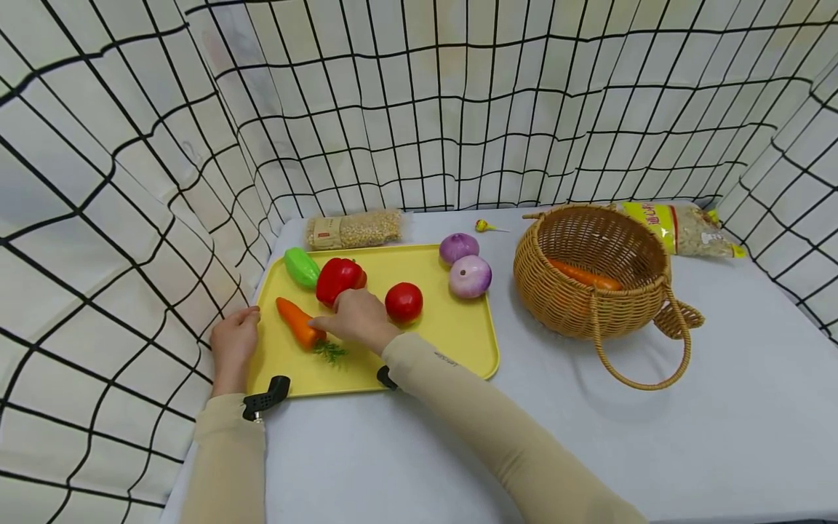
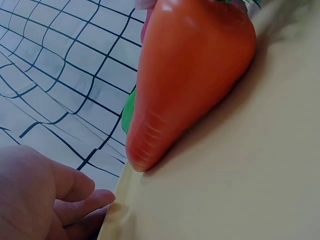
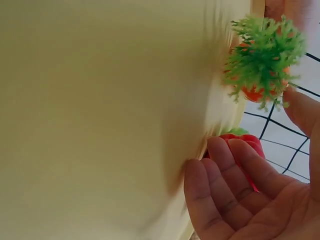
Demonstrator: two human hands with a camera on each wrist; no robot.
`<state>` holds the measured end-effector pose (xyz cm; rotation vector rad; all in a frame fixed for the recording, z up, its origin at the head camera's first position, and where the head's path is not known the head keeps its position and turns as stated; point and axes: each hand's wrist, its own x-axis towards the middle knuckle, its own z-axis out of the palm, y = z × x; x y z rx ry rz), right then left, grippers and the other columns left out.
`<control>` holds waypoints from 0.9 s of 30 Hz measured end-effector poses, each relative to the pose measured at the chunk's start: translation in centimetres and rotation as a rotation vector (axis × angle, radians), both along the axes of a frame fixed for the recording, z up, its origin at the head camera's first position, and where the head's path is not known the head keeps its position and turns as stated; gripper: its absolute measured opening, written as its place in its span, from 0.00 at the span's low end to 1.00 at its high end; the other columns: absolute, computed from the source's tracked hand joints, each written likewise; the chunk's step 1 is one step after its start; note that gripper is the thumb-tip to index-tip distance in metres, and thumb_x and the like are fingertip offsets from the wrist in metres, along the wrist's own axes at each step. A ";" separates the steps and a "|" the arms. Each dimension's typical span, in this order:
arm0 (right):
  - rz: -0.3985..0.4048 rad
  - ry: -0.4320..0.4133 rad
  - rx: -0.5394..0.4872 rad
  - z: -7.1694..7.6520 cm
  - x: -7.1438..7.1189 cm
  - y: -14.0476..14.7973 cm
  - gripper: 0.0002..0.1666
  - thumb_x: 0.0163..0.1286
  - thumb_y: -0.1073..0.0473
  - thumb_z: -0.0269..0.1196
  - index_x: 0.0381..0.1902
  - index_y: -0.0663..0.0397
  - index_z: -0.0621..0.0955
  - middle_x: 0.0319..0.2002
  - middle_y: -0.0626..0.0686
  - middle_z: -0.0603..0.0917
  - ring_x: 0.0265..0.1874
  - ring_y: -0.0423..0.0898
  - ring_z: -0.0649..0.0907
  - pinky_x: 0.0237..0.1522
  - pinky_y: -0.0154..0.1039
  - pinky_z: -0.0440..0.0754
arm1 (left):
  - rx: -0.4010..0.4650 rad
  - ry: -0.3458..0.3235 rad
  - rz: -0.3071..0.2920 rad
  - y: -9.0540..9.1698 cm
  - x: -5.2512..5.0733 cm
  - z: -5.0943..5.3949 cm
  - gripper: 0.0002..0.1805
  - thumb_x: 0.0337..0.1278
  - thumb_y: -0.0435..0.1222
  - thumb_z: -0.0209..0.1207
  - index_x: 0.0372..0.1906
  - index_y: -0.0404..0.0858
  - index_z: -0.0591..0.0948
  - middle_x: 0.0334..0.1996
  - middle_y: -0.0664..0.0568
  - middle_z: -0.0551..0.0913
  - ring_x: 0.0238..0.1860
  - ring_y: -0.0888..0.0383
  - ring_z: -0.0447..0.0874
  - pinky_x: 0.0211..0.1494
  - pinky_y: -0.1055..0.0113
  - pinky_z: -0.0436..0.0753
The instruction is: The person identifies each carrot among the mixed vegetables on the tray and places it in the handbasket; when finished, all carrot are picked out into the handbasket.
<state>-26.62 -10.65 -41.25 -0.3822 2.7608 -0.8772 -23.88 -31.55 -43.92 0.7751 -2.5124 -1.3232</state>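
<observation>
A yellow tray (image 1: 452, 342) lies on the table with an orange toy carrot (image 1: 300, 324) near its left end. My left hand (image 1: 234, 336) is at the tray's left edge; one fingertip touches the rim in the left wrist view. Over the tray, my right hand (image 1: 358, 318) has its thumb at the leafy end of the carrot. Its other fingers extend loosely beside the red bell pepper (image 1: 340, 279), with nothing in the palm in the right wrist view. A tomato (image 1: 404, 303) sits just right of this hand, and a green vegetable (image 1: 301, 268) lies behind the carrot.
Two purple onions (image 1: 470, 276) are at the tray's right end. A wicker basket (image 1: 569, 313) holding another carrot (image 1: 585, 276) stands to the right. Behind are bags of grain (image 1: 356, 229), a small yellow lollipop-like item (image 1: 483, 225) and black netting (image 1: 458, 94).
</observation>
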 end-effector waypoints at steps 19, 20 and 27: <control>0.120 0.022 0.049 -0.2 0.3 -2.0 0.36 0.54 0.33 0.70 0.54 0.46 0.80 0.38 0.42 0.81 0.31 0.39 0.76 0.32 0.29 0.73 | -0.009 0.019 -0.002 0.0 0.1 0.1 0.23 0.71 0.39 0.46 0.62 0.31 0.77 0.63 0.39 0.75 0.66 0.43 0.67 0.67 0.52 0.66; 0.118 0.020 0.048 -0.2 0.2 -2.0 0.35 0.54 0.35 0.71 0.54 0.46 0.80 0.37 0.42 0.80 0.31 0.39 0.76 0.32 0.29 0.73 | -0.004 0.019 0.000 0.0 0.1 0.1 0.23 0.71 0.38 0.46 0.62 0.31 0.76 0.63 0.39 0.75 0.66 0.43 0.67 0.67 0.52 0.66; 0.076 -0.017 -0.025 -0.3 0.0 -1.4 0.30 0.56 0.41 0.72 0.53 0.46 0.80 0.39 0.43 0.79 0.32 0.40 0.76 0.32 0.29 0.74 | -0.006 0.011 -0.004 0.0 0.0 0.0 0.23 0.72 0.38 0.45 0.62 0.31 0.76 0.64 0.39 0.74 0.67 0.43 0.67 0.68 0.52 0.65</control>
